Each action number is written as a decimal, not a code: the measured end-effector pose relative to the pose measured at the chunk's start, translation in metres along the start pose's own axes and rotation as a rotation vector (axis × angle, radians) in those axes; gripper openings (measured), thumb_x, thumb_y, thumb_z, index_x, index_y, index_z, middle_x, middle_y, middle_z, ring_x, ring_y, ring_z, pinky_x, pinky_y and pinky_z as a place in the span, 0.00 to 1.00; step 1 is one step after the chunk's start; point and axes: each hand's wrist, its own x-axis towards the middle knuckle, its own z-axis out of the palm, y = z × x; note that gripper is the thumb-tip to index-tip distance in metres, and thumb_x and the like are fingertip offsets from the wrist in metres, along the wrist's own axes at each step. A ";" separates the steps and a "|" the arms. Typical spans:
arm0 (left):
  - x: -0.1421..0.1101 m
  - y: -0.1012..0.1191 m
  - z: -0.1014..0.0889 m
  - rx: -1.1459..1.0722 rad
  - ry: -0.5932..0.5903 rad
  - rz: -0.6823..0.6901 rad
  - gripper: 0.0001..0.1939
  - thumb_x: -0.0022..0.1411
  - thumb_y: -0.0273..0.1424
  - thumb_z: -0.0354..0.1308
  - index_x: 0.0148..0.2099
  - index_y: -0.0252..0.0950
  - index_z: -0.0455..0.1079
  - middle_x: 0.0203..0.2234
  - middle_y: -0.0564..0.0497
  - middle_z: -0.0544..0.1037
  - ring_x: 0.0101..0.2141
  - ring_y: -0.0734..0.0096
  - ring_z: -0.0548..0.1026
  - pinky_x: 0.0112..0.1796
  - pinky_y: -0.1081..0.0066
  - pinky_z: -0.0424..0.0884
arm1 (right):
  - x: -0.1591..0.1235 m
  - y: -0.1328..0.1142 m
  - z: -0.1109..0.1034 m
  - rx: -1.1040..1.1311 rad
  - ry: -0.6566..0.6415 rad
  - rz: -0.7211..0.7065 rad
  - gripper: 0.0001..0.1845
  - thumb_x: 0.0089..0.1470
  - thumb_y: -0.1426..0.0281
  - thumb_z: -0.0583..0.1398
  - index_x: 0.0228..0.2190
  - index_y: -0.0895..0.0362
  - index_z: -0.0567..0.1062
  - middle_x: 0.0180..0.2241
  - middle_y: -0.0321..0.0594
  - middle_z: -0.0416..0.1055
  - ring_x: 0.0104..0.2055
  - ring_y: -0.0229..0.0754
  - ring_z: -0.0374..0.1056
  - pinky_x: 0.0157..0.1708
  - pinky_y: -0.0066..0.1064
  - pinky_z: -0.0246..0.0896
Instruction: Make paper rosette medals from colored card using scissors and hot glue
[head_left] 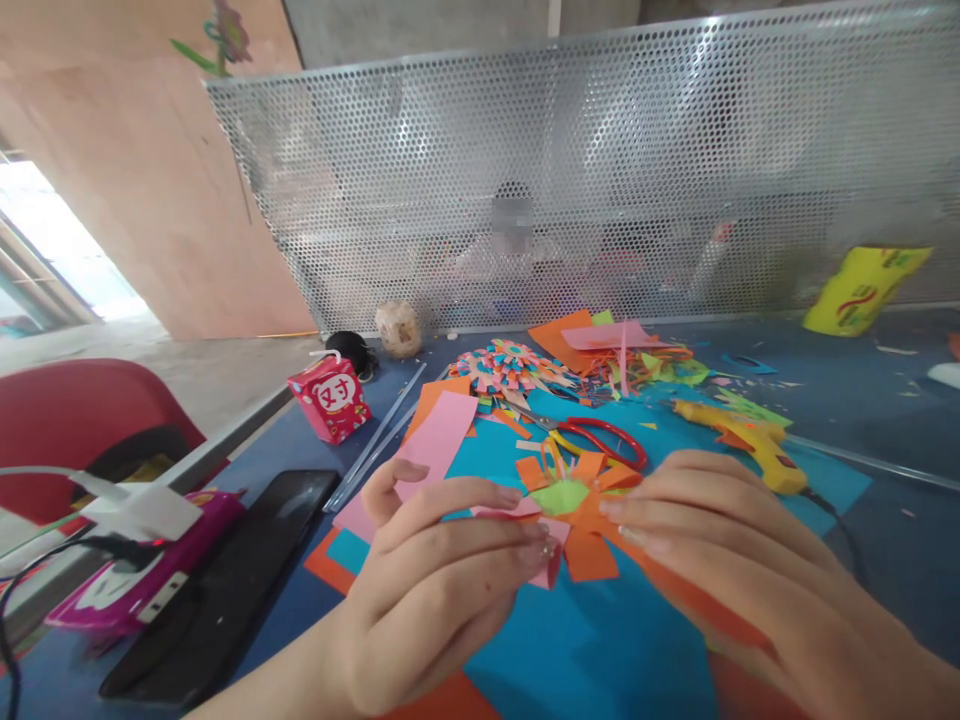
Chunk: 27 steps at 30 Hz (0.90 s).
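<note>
A paper flower [590, 520] with orange petals and a light green centre is between my two hands, above blue paper. My left hand [450, 560] is closed at its left side, fingertips pressed on a curled pink paper piece [553, 566]. The thumb is mostly hidden. My right hand [731, 545] pinches the flower's right side, with its fingertips on the orange petals. Just behind the flower lie scissors [600, 437] with red and yellow handles. To the right, a yellow hot glue gun [742, 440] lies on the paper.
Paper scraps [649, 365] and finished-looking fringed paper flowers [510, 367] lie at the back. On the left are a black phone [225, 590], a purple power strip [142, 590], clear glue sticks [375, 440] and a red carton [330, 400]. A perforated metal screen [450, 150] borders the table.
</note>
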 end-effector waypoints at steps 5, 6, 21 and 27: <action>0.000 -0.001 0.002 0.000 0.051 0.046 0.16 0.49 0.22 0.58 0.41 0.42 0.66 0.32 0.55 0.79 0.38 0.65 0.73 0.44 0.62 0.59 | 0.007 -0.002 0.000 -0.034 0.080 -0.008 0.13 0.53 0.74 0.51 0.40 0.54 0.68 0.37 0.39 0.73 0.44 0.43 0.66 0.45 0.39 0.62; 0.001 0.000 0.003 -0.007 0.081 0.063 0.15 0.49 0.21 0.57 0.40 0.40 0.67 0.31 0.54 0.79 0.38 0.66 0.73 0.44 0.61 0.59 | 0.007 -0.002 0.001 -0.037 0.112 -0.023 0.12 0.53 0.75 0.51 0.39 0.56 0.68 0.36 0.40 0.73 0.43 0.42 0.66 0.45 0.38 0.62; 0.010 -0.005 0.012 -0.324 0.126 -0.229 0.15 0.48 0.19 0.58 0.39 0.38 0.66 0.30 0.50 0.76 0.37 0.66 0.72 0.40 0.64 0.64 | 0.023 -0.003 0.010 0.110 0.140 0.295 0.09 0.50 0.74 0.55 0.36 0.55 0.68 0.33 0.37 0.73 0.36 0.36 0.69 0.37 0.23 0.66; 0.013 -0.005 0.019 -0.667 0.117 -0.614 0.08 0.50 0.24 0.59 0.36 0.35 0.68 0.28 0.49 0.75 0.33 0.69 0.73 0.36 0.71 0.69 | 0.027 -0.003 0.018 0.391 0.097 0.560 0.12 0.47 0.75 0.58 0.35 0.50 0.65 0.29 0.28 0.73 0.32 0.32 0.71 0.34 0.19 0.66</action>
